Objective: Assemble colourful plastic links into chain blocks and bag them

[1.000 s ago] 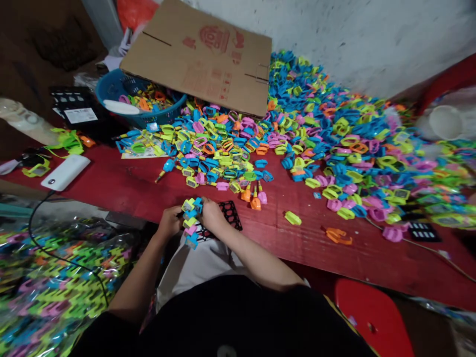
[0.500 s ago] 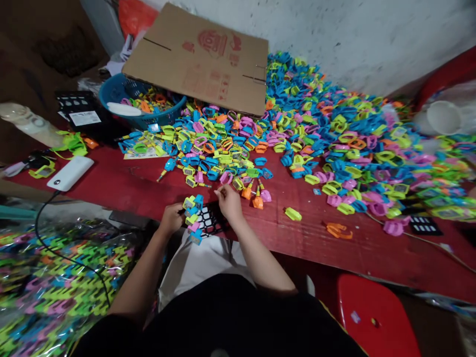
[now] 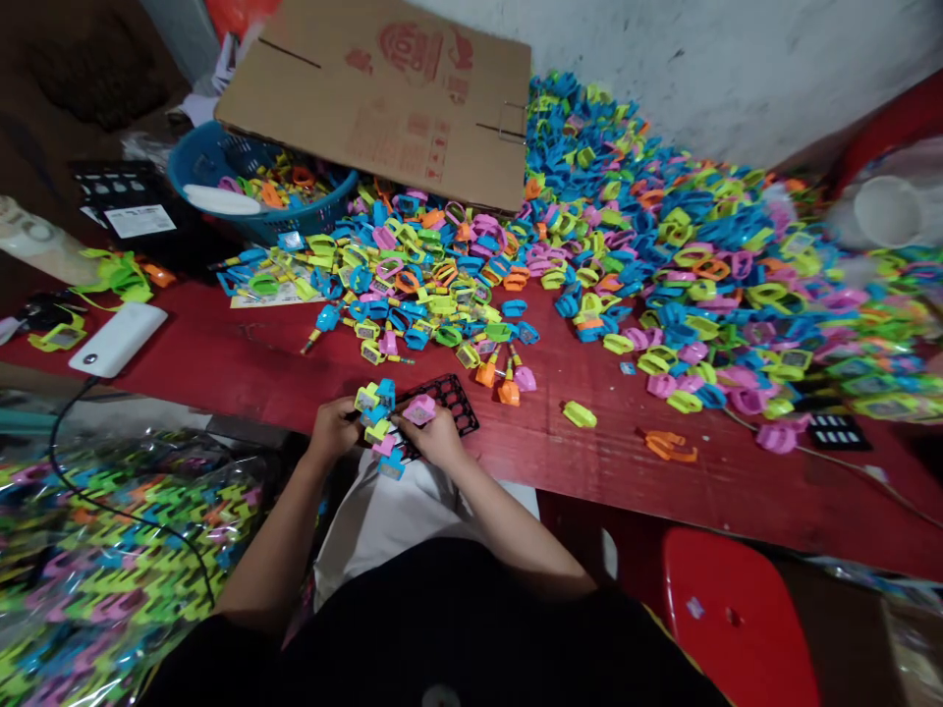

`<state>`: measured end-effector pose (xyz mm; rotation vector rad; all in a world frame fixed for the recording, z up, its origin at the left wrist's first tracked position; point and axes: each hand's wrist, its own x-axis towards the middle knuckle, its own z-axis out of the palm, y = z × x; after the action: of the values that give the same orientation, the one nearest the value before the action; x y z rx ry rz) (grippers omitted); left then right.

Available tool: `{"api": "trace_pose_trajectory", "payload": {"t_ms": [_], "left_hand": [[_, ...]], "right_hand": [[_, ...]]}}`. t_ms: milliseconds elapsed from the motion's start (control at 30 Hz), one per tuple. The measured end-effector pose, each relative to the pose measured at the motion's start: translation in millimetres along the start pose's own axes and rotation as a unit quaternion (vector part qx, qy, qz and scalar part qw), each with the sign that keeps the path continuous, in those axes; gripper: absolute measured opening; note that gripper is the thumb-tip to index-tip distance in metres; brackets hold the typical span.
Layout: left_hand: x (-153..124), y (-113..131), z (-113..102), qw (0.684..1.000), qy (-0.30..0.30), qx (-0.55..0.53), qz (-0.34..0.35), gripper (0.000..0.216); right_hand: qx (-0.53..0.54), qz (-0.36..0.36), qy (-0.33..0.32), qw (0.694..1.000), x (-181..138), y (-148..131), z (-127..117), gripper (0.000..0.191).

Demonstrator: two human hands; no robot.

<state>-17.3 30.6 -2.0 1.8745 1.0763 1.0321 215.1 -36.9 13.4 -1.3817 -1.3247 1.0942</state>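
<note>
My left hand [image 3: 333, 429] is closed at the left end of a black grid tray [image 3: 458, 401] with rows of openings, held over my lap at the table's front edge. Several blue, yellow and pink plastic toy pieces [image 3: 386, 391] stand out of the tray's left side, next to my left fingers. My right hand [image 3: 442, 442] is closed on a pink toy piece [image 3: 419, 409] with a greyish face, above the middle of the tray. A few orange and pink pieces with stems [image 3: 508, 391] lie on the table just beyond the tray.
A large heap of coloured plastic pieces [image 3: 707, 285] covers the back of the red table [image 3: 545, 442]. A cardboard sheet [image 3: 413, 98] leans over a blue basket [image 3: 295, 218]. At left lies a white power bank [image 3: 118, 339] with a cable; a red stool [image 3: 737, 619] stands right.
My right hand has come back from the loose pieces with a pink one and now sits over the tray. The tray's far end shows more. My head view has shifted slightly.
</note>
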Motion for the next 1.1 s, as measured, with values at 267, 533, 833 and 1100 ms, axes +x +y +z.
{"api": "trace_pose_trajectory", "payload": {"t_ms": [267,533,833,1100], "left_hand": [[0.2,4.6,0.9,1.0,-0.011,0.001,0.018,0.013],[0.8,-0.4,1.6,1.0,-0.009,0.016,0.025,0.009],[3.2,9.7,-0.4,1.0,-0.008,0.005,-0.008,0.026],[1.2,6.6,-5.0,0.997,-0.034,-0.012,-0.066,0.012]], "right_hand": [[-0.142,-0.014,-0.033,0.989,18.9,-30.3,-2.6,0.023],[-0.163,-0.004,-0.186,0.969,49.3,-48.8,-17.2,0.018],[-0.104,-0.01,-0.04,0.994,19.6,-24.0,-17.7,0.021],[-0.125,-0.067,-0.076,0.987,22.5,-16.1,-31.8,0.018]]}}
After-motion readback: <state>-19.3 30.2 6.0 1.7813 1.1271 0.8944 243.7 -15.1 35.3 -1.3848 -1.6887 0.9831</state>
